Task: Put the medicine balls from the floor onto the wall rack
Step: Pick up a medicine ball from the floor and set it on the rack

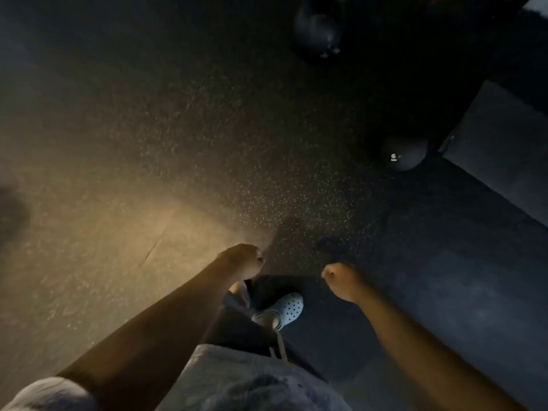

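Note:
A small black medicine ball (pixel 404 154) marked with a white 6 lies on the dark speckled floor at the right, against the corner of a dark mat. A larger black medicine ball (pixel 320 28) rests on the floor at the top of the view, dim in shadow. My left hand (pixel 243 261) is curled into a loose fist, held low in front of me with nothing in it. My right hand (pixel 341 280) is likewise closed and holds nothing. Both hands are well short of either ball. No wall rack is in view.
A dark rectangular mat (pixel 504 149) lies along the right side, with a pale strip (pixel 536 4) at the top right corner. My foot in a light perforated clog (pixel 284 310) stands between my arms. Warm light falls on the floor at the left.

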{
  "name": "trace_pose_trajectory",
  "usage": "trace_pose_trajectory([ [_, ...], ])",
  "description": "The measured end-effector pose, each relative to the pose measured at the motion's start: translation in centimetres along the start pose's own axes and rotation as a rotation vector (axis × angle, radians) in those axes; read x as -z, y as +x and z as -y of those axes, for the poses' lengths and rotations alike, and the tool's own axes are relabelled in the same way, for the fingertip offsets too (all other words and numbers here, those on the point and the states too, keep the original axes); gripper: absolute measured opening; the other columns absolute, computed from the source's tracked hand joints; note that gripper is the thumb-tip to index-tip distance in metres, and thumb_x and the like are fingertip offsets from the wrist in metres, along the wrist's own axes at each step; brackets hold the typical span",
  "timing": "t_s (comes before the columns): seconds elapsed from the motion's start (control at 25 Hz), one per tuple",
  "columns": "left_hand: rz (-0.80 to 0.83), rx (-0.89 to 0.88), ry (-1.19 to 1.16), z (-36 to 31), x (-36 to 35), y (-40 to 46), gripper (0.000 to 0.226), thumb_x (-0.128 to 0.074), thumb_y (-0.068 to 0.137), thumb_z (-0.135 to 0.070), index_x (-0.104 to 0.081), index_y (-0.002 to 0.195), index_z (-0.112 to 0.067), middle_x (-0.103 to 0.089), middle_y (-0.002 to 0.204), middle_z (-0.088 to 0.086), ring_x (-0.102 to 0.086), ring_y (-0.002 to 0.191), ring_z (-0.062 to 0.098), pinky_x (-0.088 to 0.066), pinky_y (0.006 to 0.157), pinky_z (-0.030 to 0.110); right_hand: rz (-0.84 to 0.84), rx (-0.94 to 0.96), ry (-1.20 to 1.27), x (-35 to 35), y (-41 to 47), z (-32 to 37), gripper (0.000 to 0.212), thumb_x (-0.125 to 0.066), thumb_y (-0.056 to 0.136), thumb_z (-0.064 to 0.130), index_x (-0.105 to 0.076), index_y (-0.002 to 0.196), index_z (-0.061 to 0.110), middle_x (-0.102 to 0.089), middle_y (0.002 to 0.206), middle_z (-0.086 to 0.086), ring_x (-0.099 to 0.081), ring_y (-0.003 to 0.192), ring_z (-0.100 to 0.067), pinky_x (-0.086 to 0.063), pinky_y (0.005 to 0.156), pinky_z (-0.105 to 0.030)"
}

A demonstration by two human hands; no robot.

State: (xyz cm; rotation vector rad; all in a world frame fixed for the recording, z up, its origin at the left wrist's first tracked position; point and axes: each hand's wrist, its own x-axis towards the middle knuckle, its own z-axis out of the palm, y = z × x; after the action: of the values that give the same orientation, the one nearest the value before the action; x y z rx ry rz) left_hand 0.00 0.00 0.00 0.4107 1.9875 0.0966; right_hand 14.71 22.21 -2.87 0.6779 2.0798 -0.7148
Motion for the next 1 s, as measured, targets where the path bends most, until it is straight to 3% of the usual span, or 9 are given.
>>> trace_pose_trajectory([
  [0.12, 0.047, 0.073, -0.106, 1.4, -0.1, 0.5, 0.048, -0.042, 0.109, -0.036, -0.055, 0.149, -0.012, -0.055, 0.154, 0.014, -0.054, 0.14, 0.031, -0.042, 0.114, 0.039, 0.105, 0.013, -0.006, 0.8, 2.0, 1.8, 0.042, -0.042, 0.109, 0.031, -0.07, 0.117, 0.001, -0.07, 0.126, -0.019, -0.065, 0.119, -0.035, -0.049, 0.103, -0.04],
  [0.32, 0.049, 0.078, -0.091, 1.4, 3.5, 3.2, 0.049, -0.034, 0.111, -0.037, -0.054, 0.148, -0.013, -0.058, 0.151, 0.013, -0.057, 0.135, 0.028, -0.044, 0.109, 0.039, 0.183, 0.001, 0.153, 6.2, 6.0, 6.1, 0.044, -0.044, 0.108, 0.026, -0.064, 0.12, -0.012, -0.067, 0.124, -0.033, -0.067, 0.112, -0.037, -0.049, 0.09, -0.039],
  [0.4, 0.029, 0.09, -0.146, 0.4, 5.8, 4.4, 0.046, -0.035, 0.111, -0.033, -0.058, 0.144, -0.012, -0.061, 0.147, 0.012, -0.059, 0.132, 0.028, -0.044, 0.106, 0.037, 0.192, -0.022, 0.232, 9.4, 7.4, 7.4, 0.041, -0.046, 0.108, 0.024, -0.064, 0.123, -0.009, -0.068, 0.121, -0.029, -0.066, 0.102, -0.029, -0.049, 0.088, -0.037],
  [0.52, -0.003, 0.078, -0.23, -2.1, 10.5, 6.1, 0.041, -0.039, 0.11, -0.03, -0.06, 0.14, -0.011, -0.063, 0.143, 0.013, -0.06, 0.13, 0.027, -0.045, 0.104, 0.035, 0.14, -0.003, 0.306, 15.1, 10.3, 9.0, 0.035, -0.045, 0.109, 0.022, -0.067, 0.119, -0.003, -0.066, 0.091, -0.008, -0.061, 0.08, -0.013, -0.048, 0.079, -0.031],
  [0.6, -0.013, 0.067, -0.259, -3.9, 14.2, 7.6, 0.042, -0.041, 0.11, -0.031, -0.059, 0.142, -0.01, -0.063, 0.143, 0.014, -0.059, 0.131, 0.027, -0.045, 0.105, 0.035, 0.094, -0.005, 0.342, 19.4, 12.8, 9.7, 0.029, -0.046, 0.108, 0.021, -0.068, 0.116, 0.003, -0.065, 0.089, -0.006, -0.06, 0.076, -0.012, -0.049, 0.078, -0.031],
  [0.72, -0.012, 0.096, -0.323, -7.1, 19.6, 11.0, 0.042, -0.043, 0.109, -0.03, -0.057, 0.144, -0.011, -0.063, 0.141, 0.013, -0.06, 0.13, 0.025, -0.046, 0.108, 0.037, 0.073, -0.006, 0.382, 26.0, 16.7, 10.5, 0.029, -0.05, 0.106, 0.018, -0.07, 0.121, 0.002, -0.071, 0.118, -0.02, -0.067, 0.098, -0.025, -0.056, 0.096, -0.044],
  [0.8, -0.009, 0.111, -0.367, -9.2, 23.1, 13.4, 0.04, -0.045, 0.108, -0.03, -0.058, 0.143, -0.012, -0.064, 0.138, 0.012, -0.061, 0.126, 0.023, -0.049, 0.107, 0.037, 0.058, -0.003, 0.349, 30.2, 19.2, 11.1, 0.031, -0.052, 0.106, 0.021, -0.071, 0.124, 0.005, -0.07, 0.128, -0.02, -0.066, 0.115, -0.032, -0.053, 0.105, -0.049],
  [0.92, -0.047, 0.148, -0.424, -14.1, 29.7, 18.0, 0.038, -0.048, 0.107, -0.031, -0.06, 0.14, -0.016, -0.065, 0.134, 0.009, -0.062, 0.115, 0.018, -0.048, 0.094, 0.03, 0.06, 0.024, 0.347, 38.3, 24.0, 12.0, 0.031, -0.05, 0.106, 0.018, -0.07, 0.124, 0.002, -0.071, 0.126, -0.024, -0.069, 0.101, -0.027, -0.055, 0.093, -0.043],
  [1.0, -0.096, 0.161, -0.5, -17.4, 34.7, 20.6, 0.038, -0.049, 0.106, -0.029, -0.06, 0.14, -0.017, -0.064, 0.137, 0.009, -0.061, 0.12, 0.02, -0.049, 0.098, 0.033, 0.071, 0.043, 0.33, 43.9, 27.0, 12.7, 0.03, -0.049, 0.107, 0.02, -0.069, 0.125, 0.007, -0.072, 0.113, -0.013, -0.064, 0.085, -0.012, -0.054, 0.077, -0.032],
])
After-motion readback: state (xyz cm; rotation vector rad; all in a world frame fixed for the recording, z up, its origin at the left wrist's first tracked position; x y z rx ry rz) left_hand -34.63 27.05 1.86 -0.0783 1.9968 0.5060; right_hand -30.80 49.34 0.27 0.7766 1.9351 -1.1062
